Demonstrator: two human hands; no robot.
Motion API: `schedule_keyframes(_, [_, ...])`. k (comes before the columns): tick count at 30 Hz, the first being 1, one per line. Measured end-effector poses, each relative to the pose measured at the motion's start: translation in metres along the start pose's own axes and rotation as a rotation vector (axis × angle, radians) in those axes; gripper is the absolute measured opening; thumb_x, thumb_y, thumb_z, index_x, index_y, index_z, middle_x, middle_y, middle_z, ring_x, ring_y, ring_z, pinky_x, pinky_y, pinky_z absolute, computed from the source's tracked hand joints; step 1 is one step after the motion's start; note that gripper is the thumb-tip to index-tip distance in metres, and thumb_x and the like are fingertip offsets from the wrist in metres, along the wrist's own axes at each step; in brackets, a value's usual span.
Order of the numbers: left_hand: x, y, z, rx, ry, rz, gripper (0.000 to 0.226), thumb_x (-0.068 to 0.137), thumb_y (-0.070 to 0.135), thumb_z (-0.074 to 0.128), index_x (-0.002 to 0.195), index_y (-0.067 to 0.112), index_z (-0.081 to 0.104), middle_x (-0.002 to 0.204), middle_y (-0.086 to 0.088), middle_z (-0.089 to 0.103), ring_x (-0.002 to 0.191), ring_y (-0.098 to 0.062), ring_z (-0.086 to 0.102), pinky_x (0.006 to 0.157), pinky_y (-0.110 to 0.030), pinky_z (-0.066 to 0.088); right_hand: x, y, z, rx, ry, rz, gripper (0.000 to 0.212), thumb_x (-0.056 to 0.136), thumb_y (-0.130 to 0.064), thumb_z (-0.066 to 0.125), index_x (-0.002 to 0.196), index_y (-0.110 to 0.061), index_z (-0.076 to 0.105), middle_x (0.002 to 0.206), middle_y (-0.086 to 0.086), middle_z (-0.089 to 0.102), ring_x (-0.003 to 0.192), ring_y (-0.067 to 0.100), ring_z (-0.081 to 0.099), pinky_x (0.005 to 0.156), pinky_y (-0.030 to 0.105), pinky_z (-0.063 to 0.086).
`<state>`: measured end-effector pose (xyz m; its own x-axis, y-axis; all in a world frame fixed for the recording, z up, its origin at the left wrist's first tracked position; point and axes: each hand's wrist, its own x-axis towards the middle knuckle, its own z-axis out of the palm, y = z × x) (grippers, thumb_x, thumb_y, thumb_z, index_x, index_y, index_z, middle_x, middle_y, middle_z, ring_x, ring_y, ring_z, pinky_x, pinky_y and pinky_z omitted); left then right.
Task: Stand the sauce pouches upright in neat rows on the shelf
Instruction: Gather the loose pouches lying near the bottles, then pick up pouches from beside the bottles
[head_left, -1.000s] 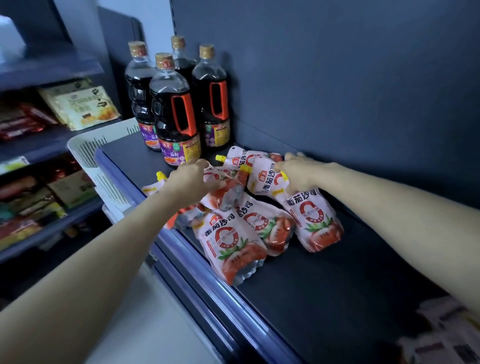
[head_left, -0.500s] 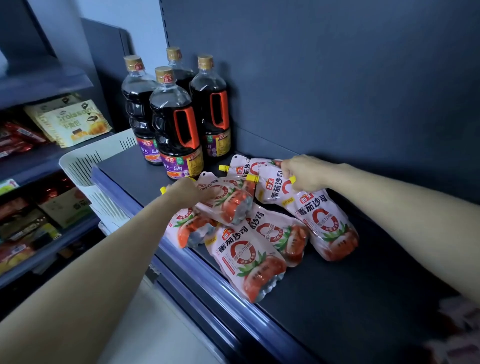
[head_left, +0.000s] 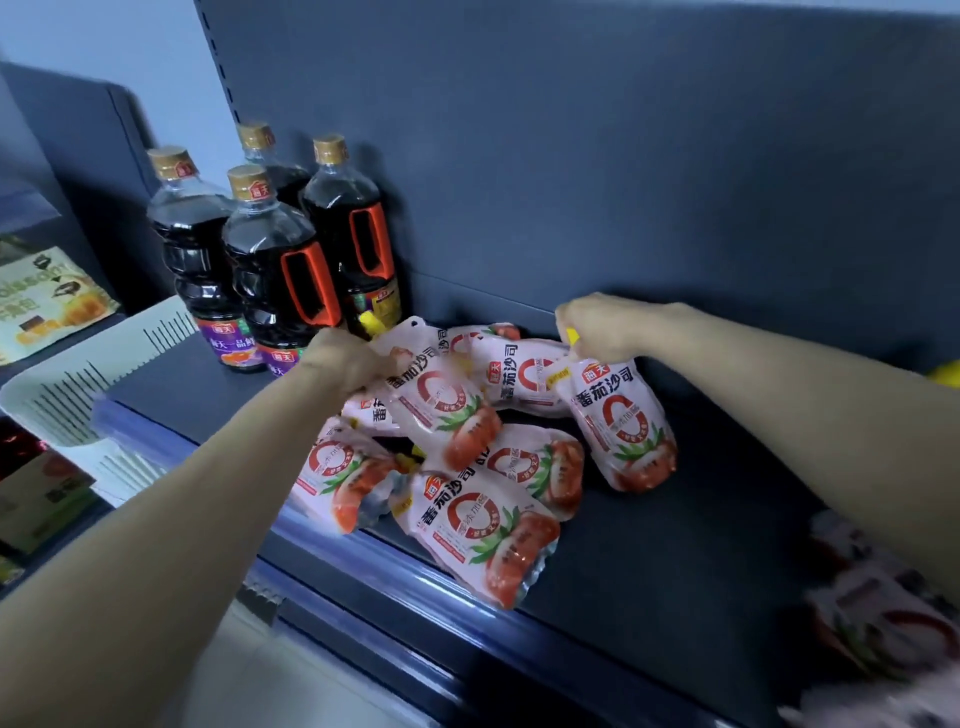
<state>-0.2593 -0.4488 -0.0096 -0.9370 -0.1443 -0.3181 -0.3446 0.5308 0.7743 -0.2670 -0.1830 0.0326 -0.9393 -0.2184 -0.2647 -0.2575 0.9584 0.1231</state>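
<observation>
Head view: left hand (head_left: 353, 364) grips a pink soft-plastic tomato-sauce pouch (head_left: 441, 410), right hand (head_left: 597, 327) clamps a second pouch (head_left: 623, 431) at its spout, on the dark shelf (head_left: 675, 561). Loose pouches (head_left: 343, 483) overhang the front lip; dragging could spill them.

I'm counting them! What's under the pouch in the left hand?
Beneath the held pouch in the left hand, another pouch and a yellow cap peek out. Anything deeper is covered.

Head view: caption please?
Left hand grips one sauce pouch, right hand a second pouch; other pouches lie jumbled on the shelf beside four dark bottles.
</observation>
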Motion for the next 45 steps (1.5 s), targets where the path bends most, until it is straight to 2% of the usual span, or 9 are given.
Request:
schedule_keyframes(2, [-0.009, 0.02, 0.008, -0.126, -0.025, 0.126, 0.023, 0.072, 0.016, 0.078, 0.082, 0.001, 0.064, 0.065, -0.007, 0.064, 0.061, -0.022, 0.057, 0.057, -0.029, 0.054, -0.012, 0.006, -0.005, 0.018, -0.007, 0.023, 0.021, 0.082, -0.002, 0.056, 0.102, -0.001, 0.064, 0.105, 0.02, 0.067, 0.086, 0.032, 0.06, 0.065, 0.035, 0.045])
schedule_keyframes(4, [-0.021, 0.04, 0.021, -0.062, -0.025, 0.276, 0.017, 0.072, 0.015, 0.077, 0.069, 0.008, 0.062, 0.058, -0.004, 0.053, 0.054, -0.019, 0.047, 0.049, -0.026, 0.043, -0.027, 0.016, -0.01, 0.04, -0.021, 0.061, 0.018, 0.082, -0.005, 0.061, 0.099, -0.008, 0.066, 0.105, 0.012, 0.067, 0.083, 0.024, 0.055, 0.064, 0.028, 0.041])
schedule_keyframes(7, [-0.041, 0.065, 0.04, 0.054, -0.034, 0.466, 0.033, 0.07, 0.017, 0.075, 0.048, 0.013, 0.05, 0.045, 0.002, 0.038, 0.047, -0.016, 0.032, 0.04, -0.021, 0.029, -0.051, 0.037, -0.012, 0.044, -0.009, 0.15, 0.018, 0.083, -0.008, 0.063, 0.101, -0.005, 0.067, 0.108, 0.012, 0.067, 0.094, 0.029, 0.06, 0.072, 0.034, 0.047])
schedule_keyframes(12, [-0.066, 0.096, 0.074, -0.038, -0.197, 0.634, 0.029, 0.07, 0.017, 0.077, 0.054, 0.013, 0.054, 0.052, -0.002, 0.047, 0.046, -0.015, 0.037, 0.046, -0.021, 0.032, -0.085, 0.073, -0.006, 0.095, 0.085, 0.316, 0.012, 0.084, -0.013, 0.064, 0.096, -0.016, 0.065, 0.111, 0.009, 0.064, 0.1, 0.03, 0.06, 0.08, 0.036, 0.049])
schedule_keyframes(18, [-0.085, 0.112, 0.117, -0.082, -0.347, 0.702, 0.033, 0.072, 0.014, 0.077, 0.05, 0.016, 0.053, 0.034, 0.012, 0.043, 0.031, -0.002, 0.033, 0.035, -0.01, 0.028, -0.097, 0.103, 0.007, 0.148, 0.231, 0.402, 0.024, 0.086, -0.013, 0.06, 0.109, -0.016, 0.066, 0.116, 0.011, 0.064, 0.105, 0.032, 0.06, 0.082, 0.035, 0.05])
schedule_keyframes(25, [-0.091, 0.104, 0.174, -0.036, -0.394, 0.686, 0.025, 0.074, 0.009, 0.074, 0.058, 0.011, 0.055, 0.06, -0.005, 0.053, 0.055, -0.015, 0.045, 0.053, -0.024, 0.039, -0.107, 0.123, 0.008, 0.325, 0.239, 0.374, 0.032, 0.084, -0.006, 0.062, 0.115, -0.016, 0.063, 0.121, 0.011, 0.061, 0.107, 0.03, 0.058, 0.09, 0.037, 0.05])
schedule_keyframes(32, [-0.102, 0.113, 0.199, -0.083, -0.421, 0.694, 0.033, 0.075, 0.005, 0.072, 0.052, 0.022, 0.055, 0.054, 0.01, 0.056, 0.042, 0.006, 0.051, 0.04, -0.003, 0.035, -0.124, 0.123, 0.005, 0.333, 0.289, 0.361, 0.036, 0.085, -0.001, 0.052, 0.119, -0.011, 0.059, 0.11, 0.014, 0.066, 0.101, 0.033, 0.06, 0.088, 0.041, 0.051])
schedule_keyframes(38, [-0.111, 0.114, 0.212, -0.106, -0.39, 0.717, 0.018, 0.078, 0.008, 0.07, 0.066, 0.018, 0.063, 0.068, 0.0, 0.064, 0.062, -0.008, 0.056, 0.051, -0.01, 0.045, -0.138, 0.117, -0.003, 0.298, 0.31, 0.373, 0.04, 0.088, -0.006, 0.051, 0.128, -0.01, 0.054, 0.116, 0.014, 0.066, 0.107, 0.033, 0.06, 0.09, 0.043, 0.051])
schedule_keyframes(45, [-0.115, 0.114, 0.19, -0.017, -0.546, 0.729, 0.017, 0.076, 0.016, 0.074, 0.086, 0.019, 0.06, 0.082, 0.013, 0.061, 0.07, 0.005, 0.056, 0.056, 0.0, 0.042, -0.149, 0.105, -0.015, 0.238, 0.366, 0.349, 0.042, 0.09, -0.011, 0.052, 0.131, -0.013, 0.052, 0.125, 0.01, 0.063, 0.112, 0.033, 0.058, 0.093, 0.043, 0.05])
